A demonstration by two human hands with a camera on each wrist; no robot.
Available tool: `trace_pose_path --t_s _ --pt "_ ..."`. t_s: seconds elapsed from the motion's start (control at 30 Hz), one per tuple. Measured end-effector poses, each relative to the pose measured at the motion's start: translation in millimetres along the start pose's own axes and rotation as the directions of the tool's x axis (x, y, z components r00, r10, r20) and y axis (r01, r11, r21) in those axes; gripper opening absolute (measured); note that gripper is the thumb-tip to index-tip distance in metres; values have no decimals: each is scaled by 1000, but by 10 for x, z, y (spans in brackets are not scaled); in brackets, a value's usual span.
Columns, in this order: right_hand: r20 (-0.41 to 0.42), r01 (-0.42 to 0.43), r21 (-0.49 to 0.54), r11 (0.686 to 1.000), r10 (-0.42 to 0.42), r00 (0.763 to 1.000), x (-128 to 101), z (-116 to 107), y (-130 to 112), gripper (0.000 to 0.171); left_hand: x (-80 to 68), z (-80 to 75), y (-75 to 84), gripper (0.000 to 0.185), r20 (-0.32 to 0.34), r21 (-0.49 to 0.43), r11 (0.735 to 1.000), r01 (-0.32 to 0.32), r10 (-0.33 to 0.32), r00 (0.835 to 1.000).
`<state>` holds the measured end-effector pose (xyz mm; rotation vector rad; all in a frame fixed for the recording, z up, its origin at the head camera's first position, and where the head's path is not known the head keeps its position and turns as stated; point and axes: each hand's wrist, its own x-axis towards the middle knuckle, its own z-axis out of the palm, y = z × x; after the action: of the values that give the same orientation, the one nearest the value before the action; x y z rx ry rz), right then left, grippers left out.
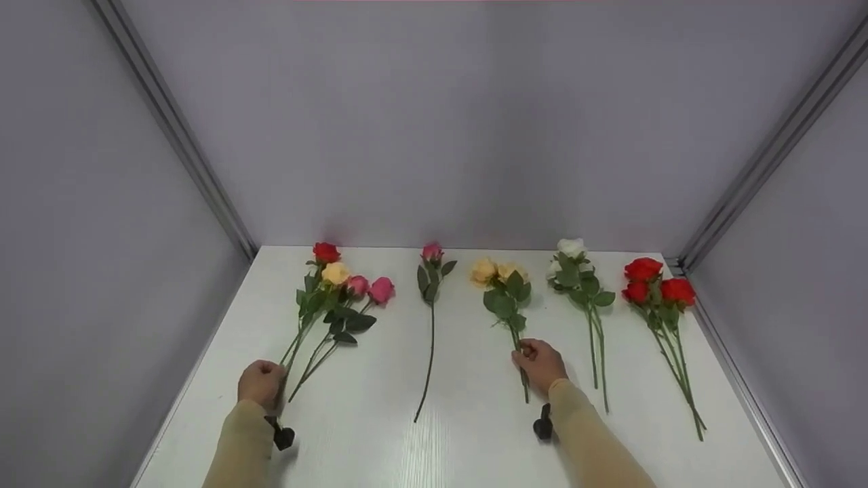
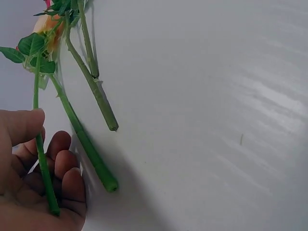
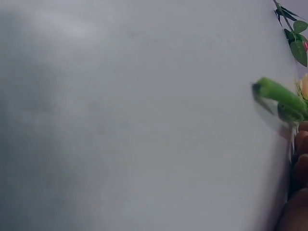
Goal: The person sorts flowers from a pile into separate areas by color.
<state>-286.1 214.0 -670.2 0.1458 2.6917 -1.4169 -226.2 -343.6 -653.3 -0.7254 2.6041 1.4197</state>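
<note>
A yellow rose stem [image 1: 521,356], lying mid-right on the counter [image 1: 475,440], is gripped by the right hand [image 1: 540,364], fingers curled round it. The mixed bunch [image 1: 325,318], lower left, is held at one stem [image 2: 43,163] by the left hand [image 1: 261,384]. Stems are best gripped low and lifted level. No containers are seen.
</note>
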Motion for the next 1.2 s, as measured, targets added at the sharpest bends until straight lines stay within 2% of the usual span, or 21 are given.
trace_pose_path --t_s 0.13,0.2,0.37,0.5,0.8,1.0,1.13,1.2 --pt "2 -10 8 1000 10 1000 15 -12 2 39 23 21 48 35 -19 1 1000 -5 5 1000" --pt "-3 -8 20 1000 8 1000 21 -16 5 37 28 19 109 39 -16 14 999 -33 33 999" --pt "-16 -12 51 999 13 1000 12 1 14 33 -44 -17 249 43 38 52 996 -69 67 997" --pt "-21 -26 68 997 28 999 24 -5 13 33 -97 -14 322 43 64 53 996 -65 62 996" --pt "-6 -13 109 994 14 1000 64 -76 -8 30 -175 86 429 43 16 -110 992 -55 57 998" --pt "13 -56 231 971 54 998 71 -191 -86 33 -224 152 516 43 -29 -180 981 -72 68 997" --pt "25 -75 262 962 71 997 75 -285 -154 38 -280 201 609 42 -61 -223 973 -52 40 997" --pt "30 -74 287 955 69 997 75 -330 -195 40 -309 224 688 40 -60 -282 959 -38 22 998"
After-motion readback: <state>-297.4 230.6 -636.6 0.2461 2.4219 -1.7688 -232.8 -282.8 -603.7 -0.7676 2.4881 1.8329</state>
